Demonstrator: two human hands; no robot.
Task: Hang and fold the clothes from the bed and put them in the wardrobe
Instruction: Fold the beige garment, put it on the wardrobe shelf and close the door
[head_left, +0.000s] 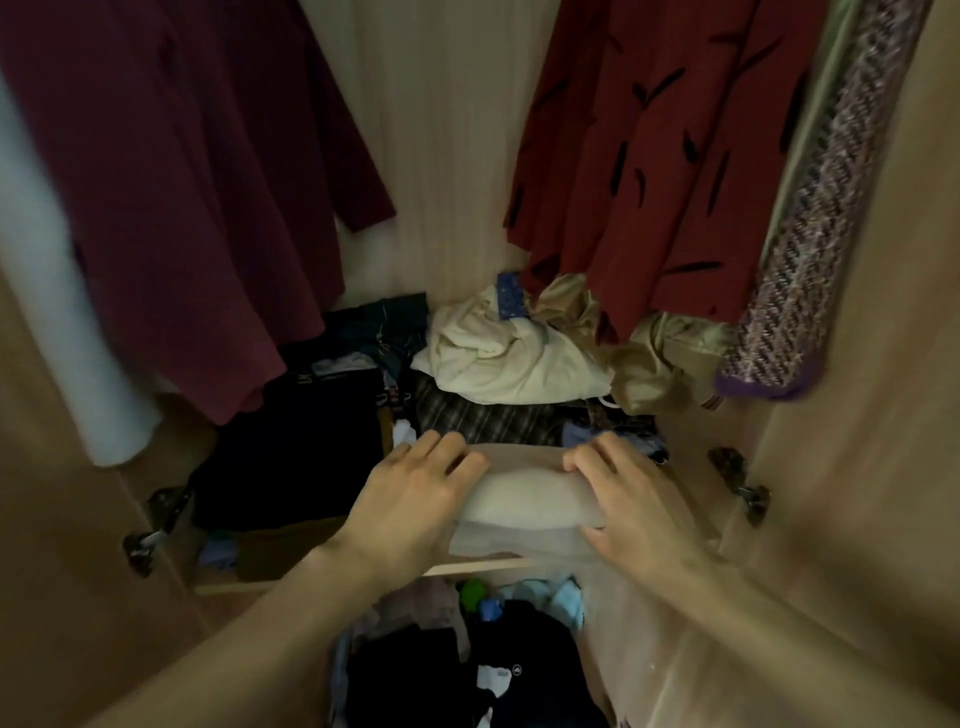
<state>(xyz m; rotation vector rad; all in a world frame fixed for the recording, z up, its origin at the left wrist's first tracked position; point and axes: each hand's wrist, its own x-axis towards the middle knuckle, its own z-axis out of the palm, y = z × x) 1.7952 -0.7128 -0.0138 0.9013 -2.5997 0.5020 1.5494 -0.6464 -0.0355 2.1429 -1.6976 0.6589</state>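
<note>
Wardrobe (447, 156) walls stand all around, with a dark red dress (171, 197) and a patterned red dress (649, 156) hanging high above the fingers. Beyond the fingertips lies a cream bundle (498, 358). Both hands – left hand (415, 493), right hand (634, 493) – grip a folded pale cloth (524, 499) between them, fingers curled over its top.

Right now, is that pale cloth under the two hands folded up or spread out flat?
Folded. The pale cloth forms a compact, rounded bundle, held between the left hand and right hand at the wardrobe shelf's front edge.
</note>
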